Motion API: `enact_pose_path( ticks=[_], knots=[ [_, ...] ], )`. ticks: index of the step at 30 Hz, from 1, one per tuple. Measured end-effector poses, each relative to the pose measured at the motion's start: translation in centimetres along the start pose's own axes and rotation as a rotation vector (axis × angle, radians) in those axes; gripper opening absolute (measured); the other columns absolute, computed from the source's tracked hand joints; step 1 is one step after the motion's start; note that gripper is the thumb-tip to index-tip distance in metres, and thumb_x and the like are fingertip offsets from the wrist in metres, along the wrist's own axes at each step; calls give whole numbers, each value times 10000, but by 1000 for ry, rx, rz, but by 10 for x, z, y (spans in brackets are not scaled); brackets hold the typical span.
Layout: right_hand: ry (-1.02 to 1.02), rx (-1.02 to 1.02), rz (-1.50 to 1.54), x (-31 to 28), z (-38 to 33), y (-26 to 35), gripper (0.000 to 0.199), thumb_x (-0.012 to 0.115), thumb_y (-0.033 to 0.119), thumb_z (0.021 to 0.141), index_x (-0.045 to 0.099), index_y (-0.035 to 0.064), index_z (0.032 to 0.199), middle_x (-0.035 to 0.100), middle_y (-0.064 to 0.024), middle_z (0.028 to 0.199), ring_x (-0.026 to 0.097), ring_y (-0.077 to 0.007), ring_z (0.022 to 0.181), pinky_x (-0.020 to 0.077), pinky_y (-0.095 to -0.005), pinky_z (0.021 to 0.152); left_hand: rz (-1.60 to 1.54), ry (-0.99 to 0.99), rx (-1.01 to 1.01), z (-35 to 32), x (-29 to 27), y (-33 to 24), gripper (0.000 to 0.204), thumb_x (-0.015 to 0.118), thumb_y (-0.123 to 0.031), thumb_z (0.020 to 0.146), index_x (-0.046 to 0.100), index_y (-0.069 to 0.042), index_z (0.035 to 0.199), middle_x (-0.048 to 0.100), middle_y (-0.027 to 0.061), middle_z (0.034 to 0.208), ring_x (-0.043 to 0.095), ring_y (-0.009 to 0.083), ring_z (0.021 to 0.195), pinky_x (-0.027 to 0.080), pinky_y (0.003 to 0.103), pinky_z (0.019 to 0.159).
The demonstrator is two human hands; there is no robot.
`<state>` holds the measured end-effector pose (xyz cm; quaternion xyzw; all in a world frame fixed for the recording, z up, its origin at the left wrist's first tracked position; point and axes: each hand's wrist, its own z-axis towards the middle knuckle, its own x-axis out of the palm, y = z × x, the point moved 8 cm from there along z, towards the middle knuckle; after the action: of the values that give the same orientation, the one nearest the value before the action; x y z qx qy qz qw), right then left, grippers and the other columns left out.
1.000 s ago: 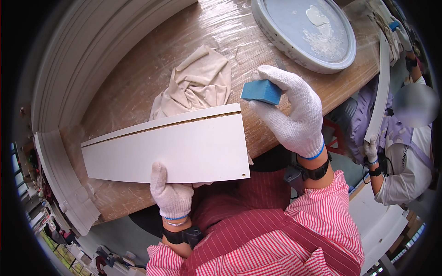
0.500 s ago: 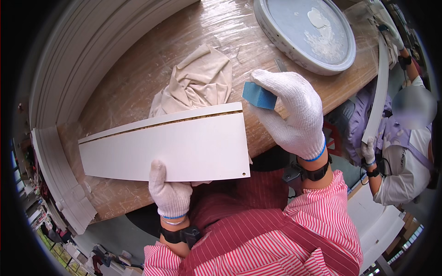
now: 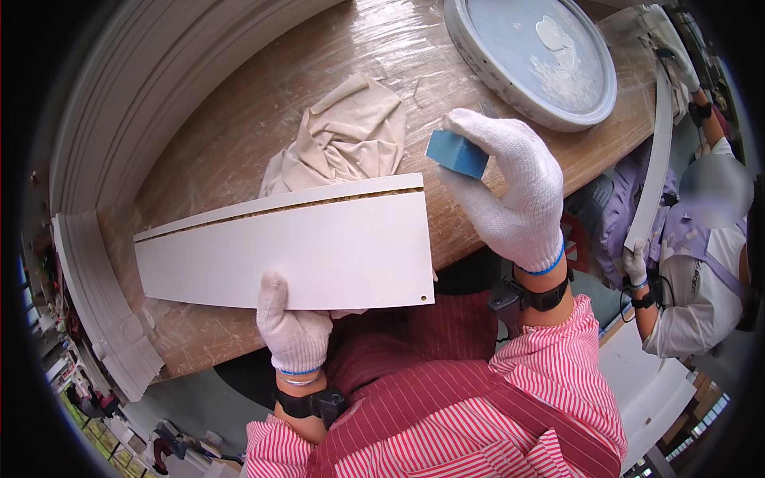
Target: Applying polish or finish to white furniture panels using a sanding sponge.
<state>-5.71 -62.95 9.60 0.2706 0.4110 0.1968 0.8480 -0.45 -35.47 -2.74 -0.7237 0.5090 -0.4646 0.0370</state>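
Observation:
A long white panel (image 3: 303, 251) with a raw chipboard top edge stands tilted on its edge over the wooden table (image 3: 239, 119). My left hand (image 3: 291, 331), in a white glove, grips the panel's lower edge from below. In my gloved right hand (image 3: 510, 187) is a blue sanding block (image 3: 457, 153), held just past the panel's upper right corner, a little apart from it.
A crumpled beige cloth (image 3: 343, 139) lies behind the panel. A round grey tray (image 3: 534, 60) with white paste sits at the back right. White curved mouldings (image 3: 103, 319) are stacked at the left. At the right another person (image 3: 693, 263) holds a white strip (image 3: 653, 159).
My right hand with the blue block has lifted slightly and drawn back from the panel's top edge toward the right corner. The panel and left hand have barely shifted.

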Motion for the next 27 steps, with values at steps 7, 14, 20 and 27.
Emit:
enact_pose_path(
  ticks=[7,14,20,27],
  knots=[
    [-249,630,925,-10,-32,-33,544,746,2,830,515,-77,1316,647,-212,1200,658,-279,1137,540,-406,992,-37,6,61,1,-7,-1,511,569,-338,1015,474,-49,1425,575,124,1383,561,298,1268,465,478,1057],
    [-133,837,1236,-1,-92,2,531,702,120,879,491,-63,1331,608,-285,1264,636,-358,1173,509,-487,1033,-74,-1,67,2,-6,-1,496,581,-335,1013,489,-50,1408,612,114,1327,629,286,1184,535,426,991],
    [-56,587,1790,18,-79,63,551,664,228,955,433,-12,1394,595,-281,1290,576,-388,1252,443,-557,1090,-62,45,100,-16,21,20,509,546,-369,1035,489,11,1368,617,181,1283,634,314,1167,525,471,1030],
    [-436,729,1704,38,-96,15,298,586,158,1013,545,19,1273,607,-222,1276,572,-349,1258,405,-557,1147,121,29,416,-36,14,-8,371,563,-244,1042,573,37,1284,642,181,1223,647,283,1134,537,432,985]
  ],
)
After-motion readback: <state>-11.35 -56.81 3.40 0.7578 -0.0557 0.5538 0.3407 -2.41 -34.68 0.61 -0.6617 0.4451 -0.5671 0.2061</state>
